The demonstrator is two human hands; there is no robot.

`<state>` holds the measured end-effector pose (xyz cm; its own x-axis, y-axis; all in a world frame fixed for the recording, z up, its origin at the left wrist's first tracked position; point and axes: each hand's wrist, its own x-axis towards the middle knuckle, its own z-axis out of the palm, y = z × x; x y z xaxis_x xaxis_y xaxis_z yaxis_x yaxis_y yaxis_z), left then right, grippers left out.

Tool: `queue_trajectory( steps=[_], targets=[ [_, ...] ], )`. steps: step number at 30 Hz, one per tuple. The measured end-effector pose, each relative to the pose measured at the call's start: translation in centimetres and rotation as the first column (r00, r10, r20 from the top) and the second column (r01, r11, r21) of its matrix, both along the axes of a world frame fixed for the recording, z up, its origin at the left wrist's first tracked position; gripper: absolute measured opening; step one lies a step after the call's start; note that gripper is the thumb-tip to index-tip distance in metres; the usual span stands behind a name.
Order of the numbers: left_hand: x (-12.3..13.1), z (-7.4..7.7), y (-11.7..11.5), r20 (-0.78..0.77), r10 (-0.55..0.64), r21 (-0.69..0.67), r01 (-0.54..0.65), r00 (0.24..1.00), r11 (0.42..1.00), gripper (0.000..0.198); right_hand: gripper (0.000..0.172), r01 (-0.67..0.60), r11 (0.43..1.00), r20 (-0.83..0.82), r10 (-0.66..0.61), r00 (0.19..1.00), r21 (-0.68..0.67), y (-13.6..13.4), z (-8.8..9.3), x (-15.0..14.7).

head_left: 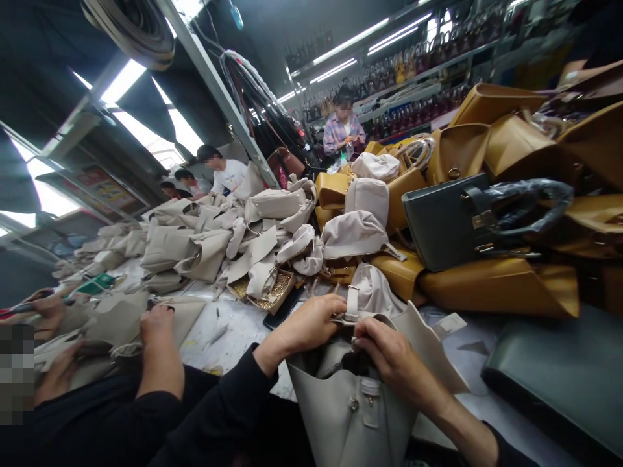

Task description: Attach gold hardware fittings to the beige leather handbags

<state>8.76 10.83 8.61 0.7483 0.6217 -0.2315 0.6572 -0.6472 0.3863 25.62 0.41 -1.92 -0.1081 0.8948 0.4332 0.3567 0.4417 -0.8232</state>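
Observation:
A beige handbag (335,415) stands with its mouth up in front of me, a metal stud and a small strap tab on its near side. At the far rim, by an upright strap loop (353,300), my left hand (311,322) has its fingers closed on the bag's edge. My right hand (389,353) pinches the bag at its opening, on the right of the left hand. What lies under the fingertips is partly hidden. A pale inner pouch (374,288) bulges out behind the hands.
Beige bags (170,246) are heaped to the left, and mustard bags (496,285) to the right. A dark green handbag (438,224) rests on those. A cardboard box (280,295) holds small gold-coloured parts. A co-worker's hands (158,324) handle bags at left.

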Motion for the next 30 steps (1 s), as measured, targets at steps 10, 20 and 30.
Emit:
queue_trajectory(
  steps=[10,20,30],
  targets=[
    [-2.2,-1.5,-0.6,0.188,0.188,0.024,-0.195,0.964,0.980,0.010,0.011,-0.168,0.982,0.085,0.176,0.981,-0.090,-0.4,1.6,-0.6],
    [-3.1,-4.2,-1.2,0.381,0.507,-0.168,-0.481,0.773,0.860,0.020,0.013,-0.116,0.976,-0.117,0.095,0.988,-0.186,1.9,0.8,-2.0],
    [-3.9,-4.4,-2.8,0.364,0.429,-0.018,-0.454,0.827,0.891,0.009,0.010,-0.011,0.990,-0.010,0.009,1.000,-0.142,3.3,0.9,-2.1]
  ],
)
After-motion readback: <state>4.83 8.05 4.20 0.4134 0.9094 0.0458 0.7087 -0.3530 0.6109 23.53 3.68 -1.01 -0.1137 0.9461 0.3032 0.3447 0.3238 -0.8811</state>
